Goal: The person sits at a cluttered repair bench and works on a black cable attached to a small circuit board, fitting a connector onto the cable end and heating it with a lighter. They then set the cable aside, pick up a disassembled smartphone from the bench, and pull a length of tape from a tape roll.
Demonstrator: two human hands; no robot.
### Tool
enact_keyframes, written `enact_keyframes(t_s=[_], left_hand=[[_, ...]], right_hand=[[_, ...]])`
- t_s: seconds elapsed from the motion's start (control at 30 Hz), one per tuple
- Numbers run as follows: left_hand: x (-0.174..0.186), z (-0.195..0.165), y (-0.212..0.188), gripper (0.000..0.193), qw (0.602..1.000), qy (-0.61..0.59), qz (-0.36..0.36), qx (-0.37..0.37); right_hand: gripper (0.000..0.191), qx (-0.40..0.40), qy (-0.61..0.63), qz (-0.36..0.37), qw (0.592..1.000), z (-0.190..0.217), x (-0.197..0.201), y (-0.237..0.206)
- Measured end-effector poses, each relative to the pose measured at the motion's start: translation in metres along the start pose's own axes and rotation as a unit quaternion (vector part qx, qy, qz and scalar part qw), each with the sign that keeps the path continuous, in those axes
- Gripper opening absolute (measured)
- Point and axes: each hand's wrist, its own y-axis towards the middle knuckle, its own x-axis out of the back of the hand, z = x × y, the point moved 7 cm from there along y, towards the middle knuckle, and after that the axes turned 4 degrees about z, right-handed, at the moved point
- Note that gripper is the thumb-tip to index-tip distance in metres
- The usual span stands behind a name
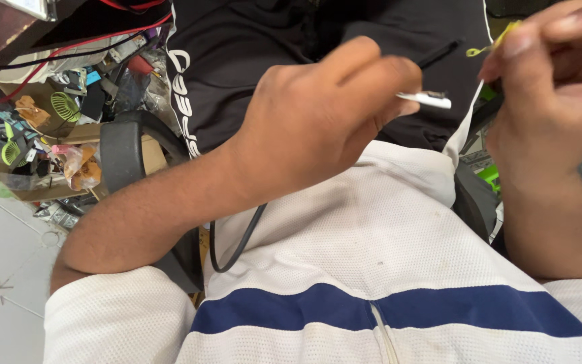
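Note:
My left hand (318, 121) is curled shut around a small white connector plug (429, 100), whose metal tip sticks out past my fingertips. A dark cable (237, 246) hangs down from under that hand across my white shirt. My right hand (550, 87) is at the upper right, fingers pinched on a thin yellow-green wire (485, 47) close to the plug's tip. A thin black rod (439, 54) shows between the two hands. What lies under my right palm is hidden.
I sit in a chair with a black armrest (126, 145) at my left. A cardboard box (42, 135) with cluttered small parts and bags stands on the pale floor (1, 269) at left. Red and black wires (69, 50) run above it. Black shorts (250, 54) cover my lap.

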Motion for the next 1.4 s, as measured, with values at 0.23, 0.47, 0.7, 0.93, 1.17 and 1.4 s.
enact_keyframes(t_s=[0.23,0.47,0.7,0.93,1.17,1.4], left_hand=[[-0.003,0.017,0.005,0.014,0.979,-0.186,0.036,0.082],[-0.008,0.025,0.007,0.014,0.94,-0.28,0.075,0.181],[0.0,0.013,0.005,0.013,0.985,-0.151,0.052,0.06],[0.004,0.008,0.002,0.029,0.993,-0.095,0.061,0.036],[0.002,0.013,0.002,0.055,0.993,-0.063,0.093,0.041],[-0.002,0.014,0.0,0.032,0.995,-0.073,0.062,0.017]], right_hand=[[0.006,-0.01,-0.058,-0.026,0.998,0.001,0.0,0.001],[0.029,-0.031,0.061,0.147,0.987,-0.002,-0.027,0.001],[0.022,-0.079,-0.083,0.163,0.98,0.009,-0.027,0.003],[0.017,0.163,-0.31,0.24,0.905,0.039,-0.044,0.006],[0.013,0.144,-0.263,0.248,0.921,0.032,-0.035,0.001],[0.016,0.088,-0.263,0.199,0.94,0.025,-0.03,0.002]])
